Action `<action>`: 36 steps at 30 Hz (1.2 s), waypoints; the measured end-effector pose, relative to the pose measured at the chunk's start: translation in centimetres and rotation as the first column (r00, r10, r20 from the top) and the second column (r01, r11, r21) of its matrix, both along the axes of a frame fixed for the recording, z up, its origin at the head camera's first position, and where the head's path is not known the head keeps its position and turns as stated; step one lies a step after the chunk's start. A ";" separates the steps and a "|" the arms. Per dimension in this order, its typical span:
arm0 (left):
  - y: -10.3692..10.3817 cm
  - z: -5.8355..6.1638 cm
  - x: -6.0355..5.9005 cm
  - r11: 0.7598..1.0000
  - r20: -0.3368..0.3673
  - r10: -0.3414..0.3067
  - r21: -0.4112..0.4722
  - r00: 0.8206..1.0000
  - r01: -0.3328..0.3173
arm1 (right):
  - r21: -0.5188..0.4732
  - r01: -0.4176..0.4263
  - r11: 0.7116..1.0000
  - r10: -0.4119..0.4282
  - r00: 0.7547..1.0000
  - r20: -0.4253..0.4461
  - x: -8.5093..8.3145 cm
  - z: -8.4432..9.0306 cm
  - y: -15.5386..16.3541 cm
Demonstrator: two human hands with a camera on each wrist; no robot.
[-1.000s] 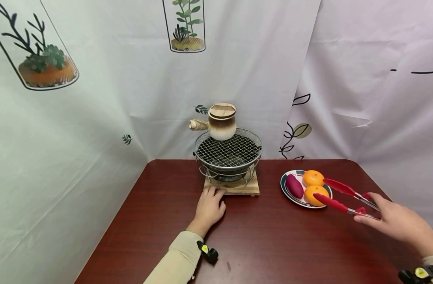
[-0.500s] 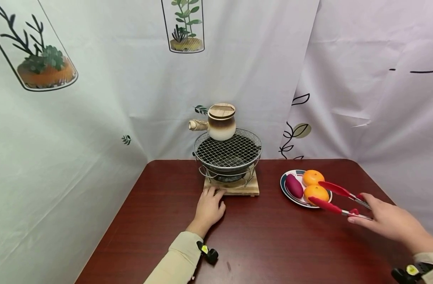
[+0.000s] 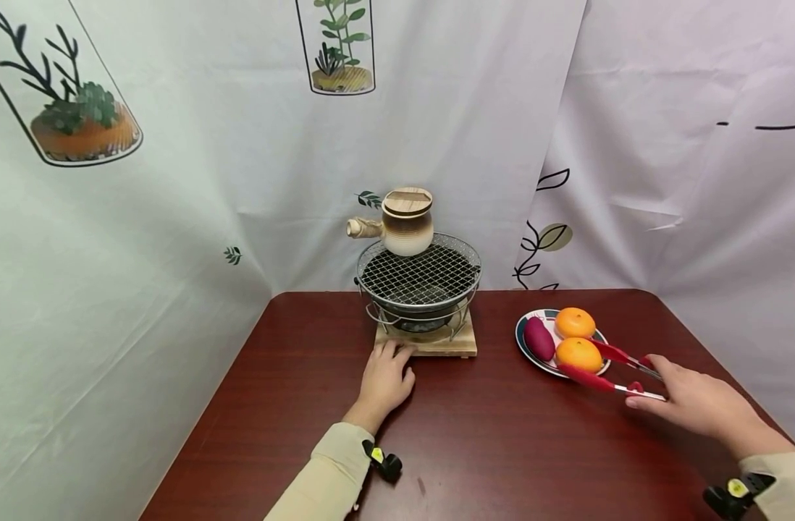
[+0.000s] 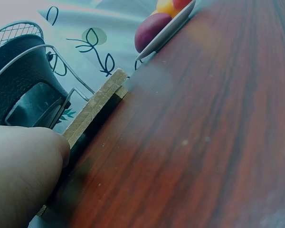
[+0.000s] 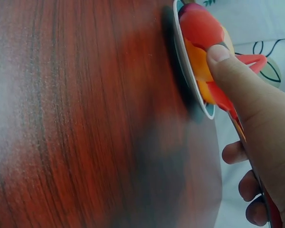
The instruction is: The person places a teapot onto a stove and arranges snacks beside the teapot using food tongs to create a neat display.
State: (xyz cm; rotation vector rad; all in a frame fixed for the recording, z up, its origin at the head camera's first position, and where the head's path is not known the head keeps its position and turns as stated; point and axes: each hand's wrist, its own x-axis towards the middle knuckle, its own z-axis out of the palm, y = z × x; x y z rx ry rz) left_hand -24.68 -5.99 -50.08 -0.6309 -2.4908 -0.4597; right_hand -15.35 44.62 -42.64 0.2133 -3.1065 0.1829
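Observation:
In the head view, my right hand (image 3: 700, 401) holds red-tipped metal tongs (image 3: 589, 379). Their spread tips lie on either side of the nearer orange mandarin (image 3: 578, 354); whether they touch it I cannot tell. A second mandarin (image 3: 575, 323) and a purple sweet potato-like piece (image 3: 539, 339) share the patterned plate (image 3: 544, 367). The right wrist view shows my thumb (image 5: 219, 53) along one arm of the tongs. My left hand (image 3: 383, 382) rests with relaxed fingers at the front edge of the wooden board (image 3: 446, 347) beneath the grill.
On the board stands a round grill (image 3: 423, 278) with a mesh top. A lidded clay pot (image 3: 407, 235) with a side handle sits toward the back of the mesh. Printed cloth (image 3: 469, 145) hangs behind the dark red table (image 3: 489, 449).
My right hand has moved left with the tongs, bringing their tips to both sides of the nearer mandarin. My left hand has stayed on the board's edge.

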 end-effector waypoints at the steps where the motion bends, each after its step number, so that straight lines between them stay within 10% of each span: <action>1: 0.0 0.0 0.0 1.000 0.002 -0.002 0.001 1.000 0.002 | 0.001 0.000 1.000 0.000 1.000 -0.001 0.0 0.0 -0.1; 36: -0.2 -0.4 -0.3 1.000 0.010 -0.002 -0.023 1.000 0.002 | -0.005 -0.011 1.000 0.011 0.999 -0.053 -1.3 3.1 -1.0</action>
